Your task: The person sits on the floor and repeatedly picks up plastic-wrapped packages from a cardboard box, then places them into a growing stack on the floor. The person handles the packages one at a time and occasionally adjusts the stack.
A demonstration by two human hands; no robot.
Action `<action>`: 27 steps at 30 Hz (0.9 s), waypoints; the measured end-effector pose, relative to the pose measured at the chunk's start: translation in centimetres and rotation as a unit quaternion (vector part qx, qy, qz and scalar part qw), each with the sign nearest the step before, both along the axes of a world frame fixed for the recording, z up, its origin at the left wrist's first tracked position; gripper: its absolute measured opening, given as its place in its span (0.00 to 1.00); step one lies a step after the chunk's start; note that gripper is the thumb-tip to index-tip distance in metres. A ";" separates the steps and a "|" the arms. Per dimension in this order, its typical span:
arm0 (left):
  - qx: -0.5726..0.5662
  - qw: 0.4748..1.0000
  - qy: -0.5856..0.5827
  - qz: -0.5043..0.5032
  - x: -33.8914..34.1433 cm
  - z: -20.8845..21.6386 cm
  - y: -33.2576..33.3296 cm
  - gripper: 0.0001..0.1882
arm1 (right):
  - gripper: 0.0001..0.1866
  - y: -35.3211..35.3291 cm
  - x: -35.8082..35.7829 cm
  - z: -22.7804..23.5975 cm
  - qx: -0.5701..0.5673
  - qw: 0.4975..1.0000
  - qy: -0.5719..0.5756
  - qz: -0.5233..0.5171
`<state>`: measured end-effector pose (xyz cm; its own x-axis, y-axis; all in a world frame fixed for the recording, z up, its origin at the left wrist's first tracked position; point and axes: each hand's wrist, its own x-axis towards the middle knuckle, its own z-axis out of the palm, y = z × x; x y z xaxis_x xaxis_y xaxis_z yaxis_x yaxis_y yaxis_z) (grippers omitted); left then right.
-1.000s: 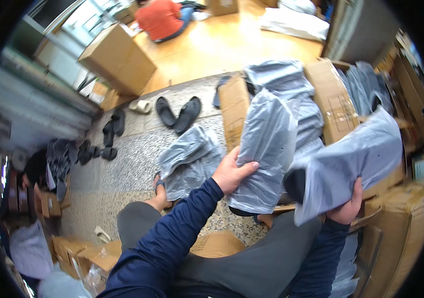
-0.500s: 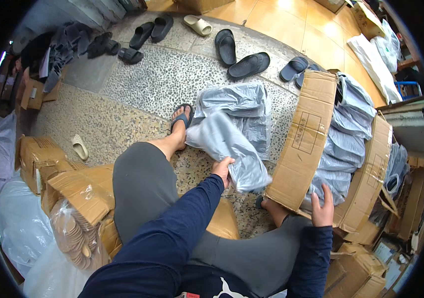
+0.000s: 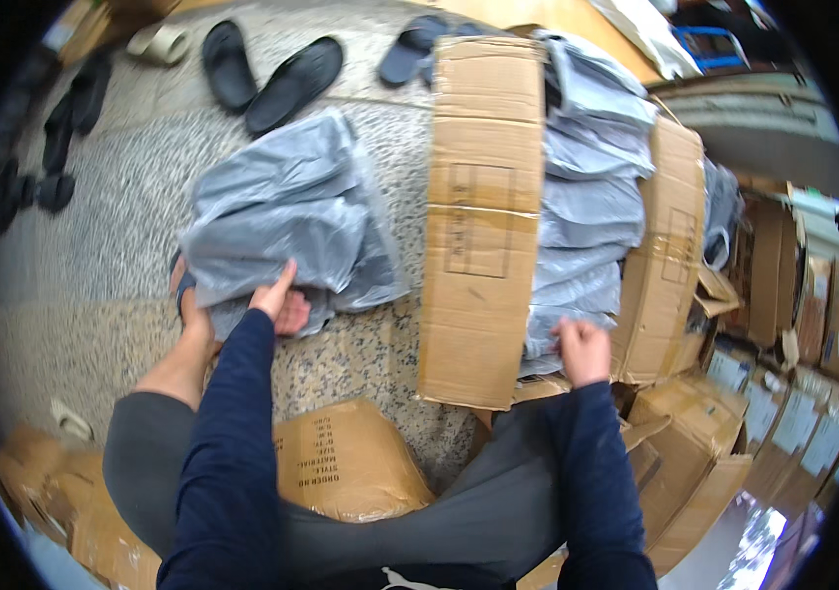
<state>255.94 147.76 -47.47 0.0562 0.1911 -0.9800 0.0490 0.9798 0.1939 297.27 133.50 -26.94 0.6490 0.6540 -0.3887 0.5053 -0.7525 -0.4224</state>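
On the speckled floor, several dark items in clear plastic bags [image 3: 277,211] lie in a pile; their shape is hard to make out. My left hand [image 3: 280,303] rests at the pile's near edge, thumb over a bag and fingers apart, gripping nothing. To the right, a long open cardboard box [image 3: 485,226] holds a row of similar grey bagged packs [image 3: 588,211]. At its near end, my right hand [image 3: 584,351] is closed, its curled fingers against the nearest bag, seemingly pinching the plastic.
Black slippers [image 3: 293,84] and a beige clog [image 3: 158,45] lie beyond the pile. A taped carton [image 3: 348,460] sits between my legs. More cartons [image 3: 685,442] crowd the right side, and others [image 3: 95,492] stand at the lower left.
My left hand has laid the bagged pack on the floor pile and let it go. My right hand has gone from spread fingers to closed at the box. The view has swung right.
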 end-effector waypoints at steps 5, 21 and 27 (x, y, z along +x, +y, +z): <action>0.310 0.864 0.134 -0.373 5.0 5.4 1.5 0.30 | 0.39 6.4 8.2 -3.8 -0.035 0.917 0.274 -0.289; 0.643 0.439 0.162 -0.606 43.5 18.5 4.8 0.53 | 0.26 9.0 9.3 -4.5 0.360 0.757 0.440 -0.323; 0.626 0.566 0.032 -0.536 43.2 24.8 10.6 0.41 | 0.31 10.2 10.0 -2.9 0.471 0.803 0.226 -0.287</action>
